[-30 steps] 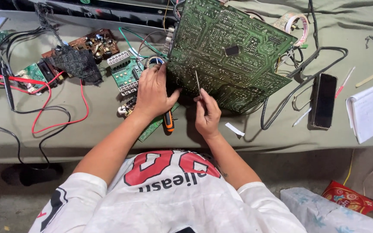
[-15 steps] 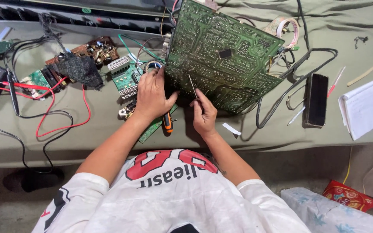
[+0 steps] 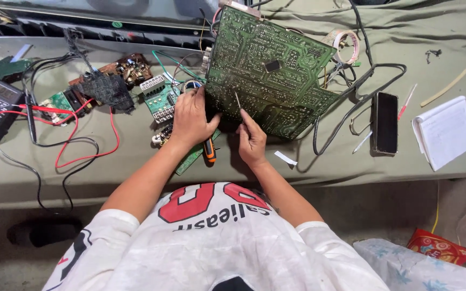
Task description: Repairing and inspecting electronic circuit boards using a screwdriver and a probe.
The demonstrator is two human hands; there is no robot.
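Left hand (image 3: 190,119) steadies the tilted green circuit board (image 3: 271,73); right hand (image 3: 252,141) pinches a thin probe (image 3: 238,101).

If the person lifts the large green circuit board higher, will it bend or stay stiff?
The large green circuit board probably stays stiff: it stands tilted, flat, steadied by the left hand. The attached black cables may drag on it. It looks fragile around its fine traces.
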